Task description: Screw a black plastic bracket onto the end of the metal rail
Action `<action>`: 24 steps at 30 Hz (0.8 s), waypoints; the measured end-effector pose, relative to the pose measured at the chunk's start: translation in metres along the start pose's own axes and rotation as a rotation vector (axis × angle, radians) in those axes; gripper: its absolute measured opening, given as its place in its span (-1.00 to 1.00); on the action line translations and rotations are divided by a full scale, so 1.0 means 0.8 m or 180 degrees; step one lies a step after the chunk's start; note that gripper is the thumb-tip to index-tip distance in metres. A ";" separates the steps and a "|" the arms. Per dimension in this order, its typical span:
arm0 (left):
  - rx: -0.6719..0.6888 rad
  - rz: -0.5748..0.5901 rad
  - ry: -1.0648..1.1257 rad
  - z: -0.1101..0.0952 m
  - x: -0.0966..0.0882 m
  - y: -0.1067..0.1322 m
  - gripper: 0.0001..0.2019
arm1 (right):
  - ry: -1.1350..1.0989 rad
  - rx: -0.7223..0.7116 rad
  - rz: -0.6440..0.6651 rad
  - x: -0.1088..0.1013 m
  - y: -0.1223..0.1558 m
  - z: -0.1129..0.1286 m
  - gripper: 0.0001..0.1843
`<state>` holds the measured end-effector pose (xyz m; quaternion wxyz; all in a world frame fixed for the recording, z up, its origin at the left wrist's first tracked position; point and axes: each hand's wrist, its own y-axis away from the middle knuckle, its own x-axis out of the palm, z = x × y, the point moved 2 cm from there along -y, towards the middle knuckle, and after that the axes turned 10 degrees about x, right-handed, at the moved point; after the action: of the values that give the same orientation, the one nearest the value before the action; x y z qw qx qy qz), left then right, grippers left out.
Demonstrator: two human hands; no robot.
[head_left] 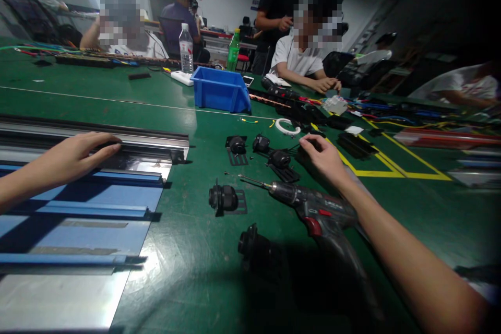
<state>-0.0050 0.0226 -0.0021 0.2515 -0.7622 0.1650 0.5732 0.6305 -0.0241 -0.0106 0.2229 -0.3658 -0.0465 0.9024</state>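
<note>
My left hand (88,152) lies over a dark metal rail (164,142) on the panel at the left, fingers stretched out and holding nothing visible. My right hand (323,159) is above the green table, thumb and fingertips pinched together; what they hold, if anything, cannot be made out. Below it lies a cordless drill (324,211) on its side, its long bit pointing left. Several black round fittings with slotted plates are between the hands, among them one fitting (224,198) left of the bit and another fitting (279,159) near my right hand.
Behind the fittings stand a blue bin (221,88), a water bottle (186,49) and a green bottle (234,51). A white coil (287,126) lies near yellow tape lines. Bundled wires (391,112) run along the right. A person in white (301,57) works across the table.
</note>
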 end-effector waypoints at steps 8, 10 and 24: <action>0.0018 0.0032 0.0004 0.004 0.002 0.001 -0.35 | -0.0627 0.0368 0.0767 -0.004 -0.002 -0.002 -0.39; 0.0049 0.0030 -0.0009 0.005 0.002 0.001 -0.35 | -0.0654 0.0449 0.0813 -0.006 0.001 0.000 -0.35; 0.0128 0.0009 0.0115 0.002 0.003 0.000 -0.39 | -0.0962 0.0140 0.0805 -0.074 0.057 0.112 -0.47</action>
<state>-0.0058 0.0238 -0.0050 0.2629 -0.7670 0.1821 0.5562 0.5899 -0.0838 0.0811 0.1063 -0.2241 -0.0134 0.9687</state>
